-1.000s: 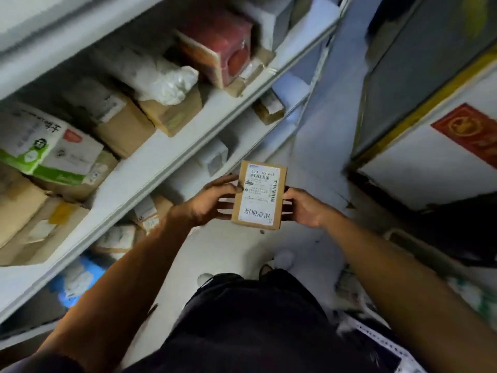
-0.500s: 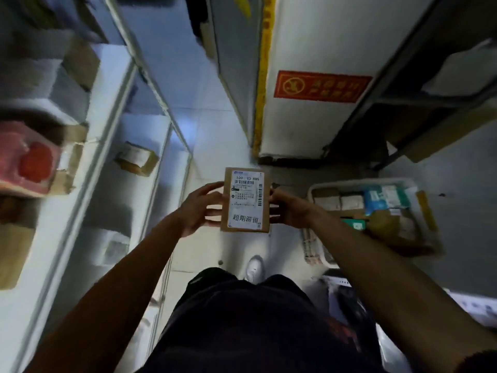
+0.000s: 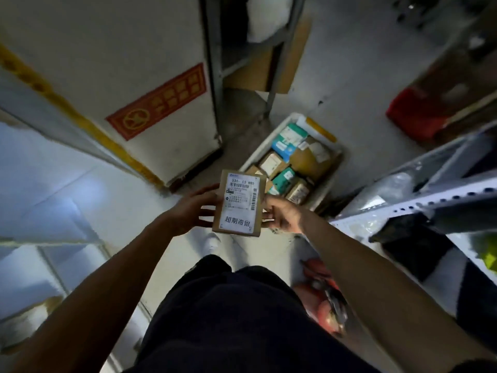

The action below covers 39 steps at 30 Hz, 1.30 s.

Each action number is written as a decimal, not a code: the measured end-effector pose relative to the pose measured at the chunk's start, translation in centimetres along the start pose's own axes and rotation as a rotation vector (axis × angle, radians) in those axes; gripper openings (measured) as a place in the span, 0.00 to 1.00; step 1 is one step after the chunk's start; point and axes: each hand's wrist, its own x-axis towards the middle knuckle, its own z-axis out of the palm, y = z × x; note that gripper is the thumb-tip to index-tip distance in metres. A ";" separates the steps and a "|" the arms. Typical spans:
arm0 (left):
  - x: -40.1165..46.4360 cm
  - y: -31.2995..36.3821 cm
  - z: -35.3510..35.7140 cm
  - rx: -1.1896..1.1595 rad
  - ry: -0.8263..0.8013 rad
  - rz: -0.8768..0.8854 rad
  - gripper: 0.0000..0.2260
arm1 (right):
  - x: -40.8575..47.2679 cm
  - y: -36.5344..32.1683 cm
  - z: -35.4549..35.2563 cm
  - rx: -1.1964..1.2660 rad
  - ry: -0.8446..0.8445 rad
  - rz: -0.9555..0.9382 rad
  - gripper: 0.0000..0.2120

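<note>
A small brown cardboard parcel [image 3: 240, 203] with a white shipping label faces up at the centre of the view, held in front of my body. My left hand [image 3: 192, 208] grips its left edge, thumb on top and fingers curled underneath. On the other side my right hand [image 3: 282, 215] grips the right edge the same way. The parcel hangs above the floor, just in front of a white crate [image 3: 262, 149] that holds several parcels.
A white panel with a red sign [image 3: 158, 100] stands at the back left. Metal shelving [image 3: 419, 208] with dark bags runs along the right; a red bin [image 3: 414, 114] sits far right. More shelves [image 3: 40, 251] lie at the left. A red object [image 3: 325, 300] is on the floor by my legs.
My view has swung to the right: the left shelves slid out, and the white crate and right shelving came into view. Both hands kept hold of the parcel.
</note>
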 end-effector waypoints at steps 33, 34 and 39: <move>37.6 -3.8 7.2 0.523 -0.282 -0.407 0.18 | 20.2 11.3 -17.3 0.599 0.400 0.116 0.31; 39.0 -4.6 7.3 0.526 -0.297 -0.402 0.18 | 21.2 11.5 -18.2 0.591 0.417 0.107 0.29; 45.7 -7.7 8.8 0.503 -0.299 -0.348 0.18 | 26.1 12.6 -23.1 0.519 0.551 0.035 0.35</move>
